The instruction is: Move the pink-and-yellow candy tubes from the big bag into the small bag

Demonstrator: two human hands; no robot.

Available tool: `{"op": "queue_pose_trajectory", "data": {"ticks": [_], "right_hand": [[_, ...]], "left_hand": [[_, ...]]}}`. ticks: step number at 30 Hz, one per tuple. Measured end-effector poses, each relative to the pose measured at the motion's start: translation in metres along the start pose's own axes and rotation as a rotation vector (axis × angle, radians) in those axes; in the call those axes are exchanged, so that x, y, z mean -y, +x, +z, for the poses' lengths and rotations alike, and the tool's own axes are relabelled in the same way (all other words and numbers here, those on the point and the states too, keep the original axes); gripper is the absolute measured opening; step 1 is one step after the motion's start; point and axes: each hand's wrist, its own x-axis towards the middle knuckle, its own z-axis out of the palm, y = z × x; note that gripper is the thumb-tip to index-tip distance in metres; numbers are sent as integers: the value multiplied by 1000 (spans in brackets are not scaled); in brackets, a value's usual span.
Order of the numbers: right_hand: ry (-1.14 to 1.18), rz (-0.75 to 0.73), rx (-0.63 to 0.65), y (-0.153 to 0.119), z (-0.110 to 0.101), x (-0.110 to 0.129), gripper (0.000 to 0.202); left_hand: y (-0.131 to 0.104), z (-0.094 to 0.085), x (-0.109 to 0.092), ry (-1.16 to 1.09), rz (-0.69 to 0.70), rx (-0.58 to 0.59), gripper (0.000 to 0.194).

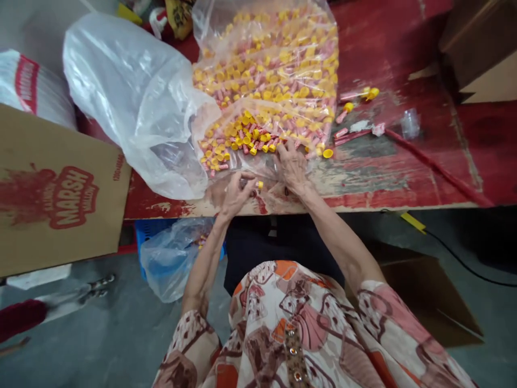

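My left hand (236, 195) is closed around a small tube with a yellow cap (260, 185), just above the table's front edge. Much of the tube is hidden by the fingers. At the near edge of the pile, my right hand (293, 168) touches small pink-wrapped pieces with yellow caps (258, 137); its fingers look apart and bent, with the tips partly hidden. These pieces spill from the mouth of a large clear plastic bag (278, 59) full of the same kind. A loose yellow cap (328, 153) lies right of my right hand.
A worn red table (404, 178) bears a cloudy plastic bag (133, 102) at left. Scattered wrappers (359, 126) and a small clear cup (410, 124) lie at right. A printed cardboard box (60, 188) stands far left. Below is a blue crate (143, 231); a person's leg (60, 307) shows lower left.
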Motion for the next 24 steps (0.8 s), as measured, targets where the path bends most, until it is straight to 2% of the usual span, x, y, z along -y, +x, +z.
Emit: {"op": "queue_pose_trajectory", "data": {"ticks": [1,3,6,8,11,13,15,16,18,20,22,24], "right_hand": [[15,-4,-22,-2,1,-3,13],[25,-17,-79,-5,2,-8,13],[36,-80,-172,-7,1,-15,15],[60,-128,-203,-7,0,-17,17],[31,-130,-172,-7,-3,-15,14],[-13,-121,-154,-8,-6,-12,13],[-34,-125,-156,-10,-9,-9,13],[-41,-126,-154,-11,-10,-7,13],[-77,-114,-130,-13,-13,-3,12],[-144,-85,-96,-13,-14,1,16],[-206,-60,-86,-11,-16,4,19],[-221,-56,-122,-10,-19,8,20]], "left_hand": [[-1,4,-3,114,60,-20,17],[0,12,-7,292,158,21,11],[3,15,-9,402,218,107,10],[-2,16,-7,409,235,50,10],[-18,21,-1,394,251,-86,16],[-28,24,6,376,247,-98,16],[-28,17,14,357,228,-100,19],[-23,8,19,351,199,-133,24],[-4,-25,27,359,88,-291,30],[24,-70,36,379,-73,-513,35],[55,-117,48,409,-213,-672,37],[79,-155,65,445,-338,-683,31]]}}
